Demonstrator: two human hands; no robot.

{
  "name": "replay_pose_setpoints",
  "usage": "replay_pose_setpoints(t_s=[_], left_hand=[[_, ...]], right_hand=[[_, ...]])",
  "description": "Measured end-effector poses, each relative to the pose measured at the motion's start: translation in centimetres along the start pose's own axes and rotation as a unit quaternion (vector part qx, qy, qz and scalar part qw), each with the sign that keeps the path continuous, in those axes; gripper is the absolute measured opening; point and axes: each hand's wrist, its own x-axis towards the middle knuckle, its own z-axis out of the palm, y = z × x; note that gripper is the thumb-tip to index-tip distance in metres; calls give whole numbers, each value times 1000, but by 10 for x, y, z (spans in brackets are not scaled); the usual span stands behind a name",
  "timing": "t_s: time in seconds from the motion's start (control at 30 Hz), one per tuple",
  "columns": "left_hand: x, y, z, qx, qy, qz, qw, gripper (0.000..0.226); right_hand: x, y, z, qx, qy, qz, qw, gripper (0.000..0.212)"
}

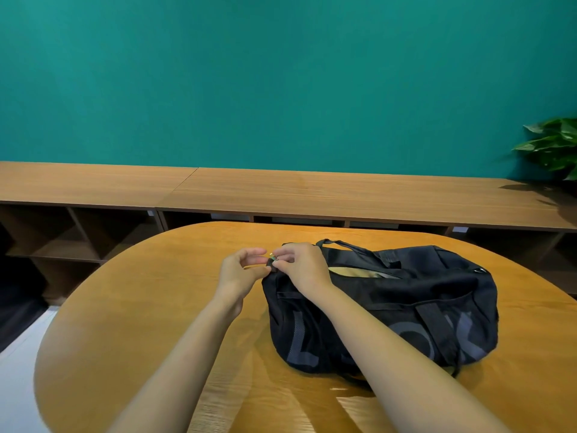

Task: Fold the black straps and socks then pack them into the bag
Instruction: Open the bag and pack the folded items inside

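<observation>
A black duffel bag [406,310] with grey lettering lies on the round wooden table [150,307]. Its top zipper is partly open near the middle, showing a yellowish lining [352,271]. Both hands meet at the bag's left end. My right hand [301,265] pinches a small metal zipper pull [272,257] there. My left hand [240,270] pinches the black fabric at the bag's end right beside it. No loose straps or socks are in view.
A long wooden shelf unit [281,192] runs along the teal wall behind the table. A green potted plant [552,145] stands on it at the far right. Bare tabletop lies left of the bag and in front of it.
</observation>
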Motion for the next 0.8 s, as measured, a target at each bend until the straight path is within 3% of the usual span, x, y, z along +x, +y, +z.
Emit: replay_pose_setpoints(t_s=[0.23,0.37,0.5,0.6,0.8], left_hand=[[-5,5,11,-35,-18,-31,999,24],[-8,8,16,-39,-26,-33,998,21],[-12,9,21,-40,-21,-23,999,26],[-16,9,24,-43,-16,-10,999,26],[-20,12,24,-76,7,4,997,25]], right_hand=[[-16,-2,6,45,109,-29,993,41],[-22,4,8,-48,59,-54,996,54],[-22,6,4,-98,65,-85,990,17],[-22,3,0,-106,53,-67,991,16],[-25,2,-17,-17,105,-30,994,15]])
